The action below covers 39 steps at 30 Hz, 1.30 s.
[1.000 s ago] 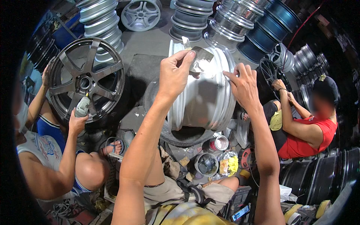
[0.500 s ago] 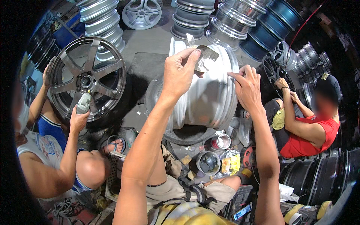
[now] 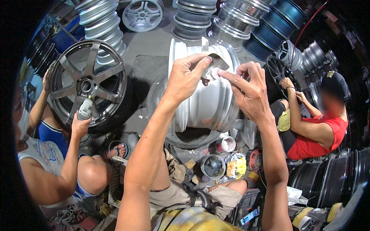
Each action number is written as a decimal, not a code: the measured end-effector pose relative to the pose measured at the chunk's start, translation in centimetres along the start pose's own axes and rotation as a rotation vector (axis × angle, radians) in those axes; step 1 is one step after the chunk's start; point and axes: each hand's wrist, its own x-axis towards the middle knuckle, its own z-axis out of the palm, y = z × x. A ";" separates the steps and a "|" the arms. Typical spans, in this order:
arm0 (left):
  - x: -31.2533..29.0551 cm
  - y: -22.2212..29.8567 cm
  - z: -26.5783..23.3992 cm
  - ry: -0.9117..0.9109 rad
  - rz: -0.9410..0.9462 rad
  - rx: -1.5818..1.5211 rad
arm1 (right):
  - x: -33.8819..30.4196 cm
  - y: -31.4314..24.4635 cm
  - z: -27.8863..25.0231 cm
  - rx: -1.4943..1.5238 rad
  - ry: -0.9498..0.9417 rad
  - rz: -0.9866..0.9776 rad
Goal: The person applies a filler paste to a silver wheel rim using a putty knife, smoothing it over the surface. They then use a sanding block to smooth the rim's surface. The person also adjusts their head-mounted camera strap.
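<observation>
My left hand (image 3: 184,79) pinches a thin, dark flat plate (image 3: 221,61) between thumb and fingers. White paste (image 3: 212,72) is smeared on the plate's face. My right hand (image 3: 252,92) has its index finger stretched out, the tip touching the paste; its other fingers are loosely bent, with nothing visible in them. Below and behind both hands a silver wheel rim (image 3: 204,109) stands on edge over a tire (image 3: 192,143). Above the plate a pale strip (image 3: 205,44) sticks up; what it belongs to is hidden.
An open can (image 3: 228,144) and a grey bucket (image 3: 204,169) stand below the rim, near yellow packaging (image 3: 241,167). To the left, a person holds a power tool (image 3: 85,109) against a dark wheel (image 3: 68,65). Another person in red (image 3: 327,133) sits right. Stacked rims (image 3: 101,23) line the back.
My right hand has moved left and off the rim's edge, and its index finger now meets the paste on the plate. My left hand still grips the plate in nearly the same place.
</observation>
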 end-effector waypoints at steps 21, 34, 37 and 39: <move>0.8 -0.1 -2.0 0.212 0.043 0.043 | -0.4 4.8 6.0 -0.094 -0.229 0.184; 0.7 -0.4 -1.8 0.211 0.036 0.037 | -0.9 4.5 5.7 -0.074 -0.166 0.192; 0.9 -0.6 -2.1 0.226 0.033 0.050 | -0.7 4.7 6.1 -0.072 -0.188 0.162; 1.1 -0.6 -2.5 0.225 0.056 0.040 | -0.7 4.4 6.1 -0.082 -0.240 0.152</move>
